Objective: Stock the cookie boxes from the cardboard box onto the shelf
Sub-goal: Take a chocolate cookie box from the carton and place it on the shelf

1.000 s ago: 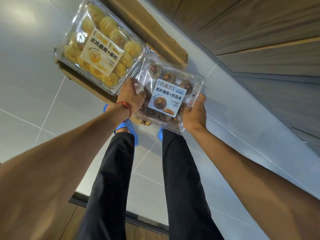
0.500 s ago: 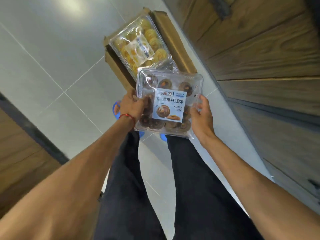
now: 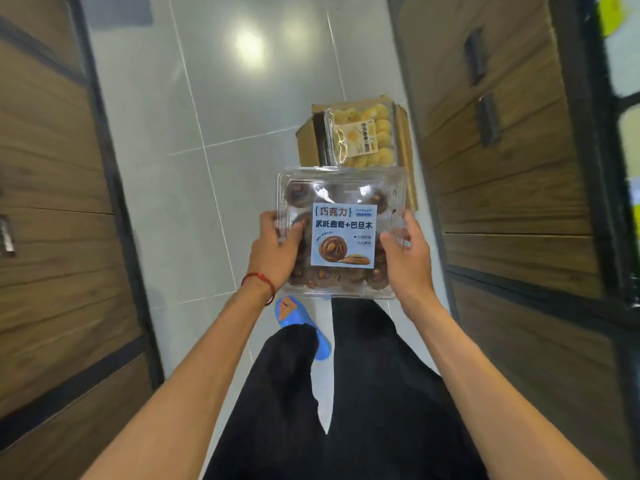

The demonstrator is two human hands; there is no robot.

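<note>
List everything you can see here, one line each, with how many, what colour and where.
chocolate cookie box: one, clear with brown cookies and blue label, held between both hands
yellow cookie box: one, clear with pale yellow cookies, in the cardboard box
cardboard box: one, brown, open on the floor ahead
floor: pale grey tiles, down the middle
wooden units: two, brown with dark frames, either side
slipper: one, blue, on the floor below the held box
trousers: one pair, black, bottom centre
bracelet: one, red, left wrist
left hand: one, gripping the box's left edge
right hand: one, gripping the box's right edge
</note>
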